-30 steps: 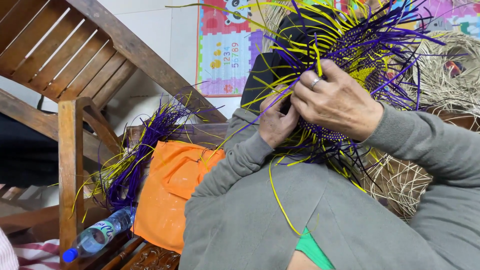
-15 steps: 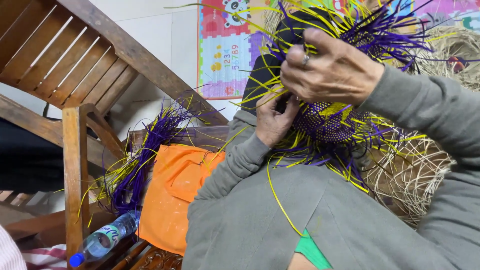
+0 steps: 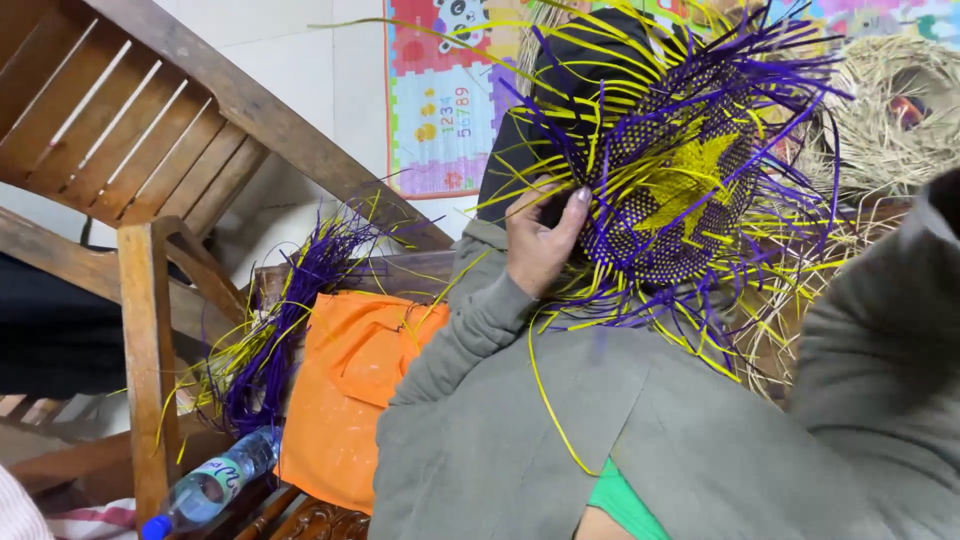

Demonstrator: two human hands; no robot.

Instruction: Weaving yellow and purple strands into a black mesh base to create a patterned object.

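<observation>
One round woven disc of purple and yellow plastic strips [image 3: 680, 190], a yellow star at its centre, is held upright in the upper middle of the scene, loose strands fanning outward. Left hand [image 3: 540, 245] grips its left edge, fingers [image 3: 578, 200] closed on the strands. Right hand is out of view; only a grey sleeve [image 3: 880, 380] shows at right. Holding near the woven edge should keep the strands taut and ordered. Left: a bundle of spare purple and yellow strips [image 3: 275, 335], an orange cloth [image 3: 350, 385], a clear plastic bottle [image 3: 215, 485], a wooden chair [image 3: 150, 180].
</observation>
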